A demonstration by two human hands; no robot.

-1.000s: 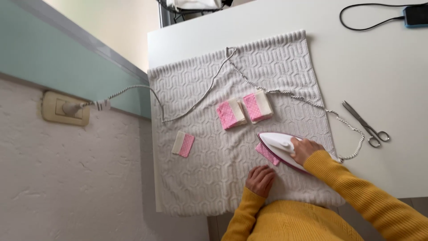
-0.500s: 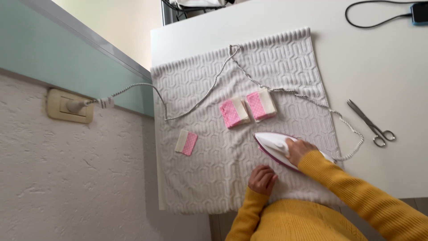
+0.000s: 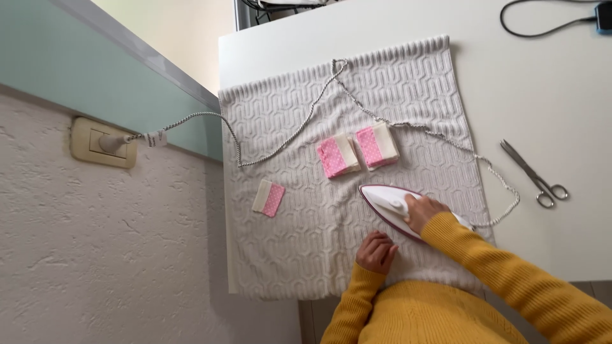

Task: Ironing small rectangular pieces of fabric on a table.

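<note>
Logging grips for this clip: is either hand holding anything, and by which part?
The right hand grips the white iron by its top handle. The left hand holds nothing; it rests curled on the grey cloth beside the iron.

Right hand (image 3: 426, 210) presses iron (image 3: 390, 204) on towel (image 3: 306, 242).

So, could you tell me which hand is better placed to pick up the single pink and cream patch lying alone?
Probably the left hand: it rests free on the towel, on the side nearer the patch, while the right hand grips the iron.
</note>
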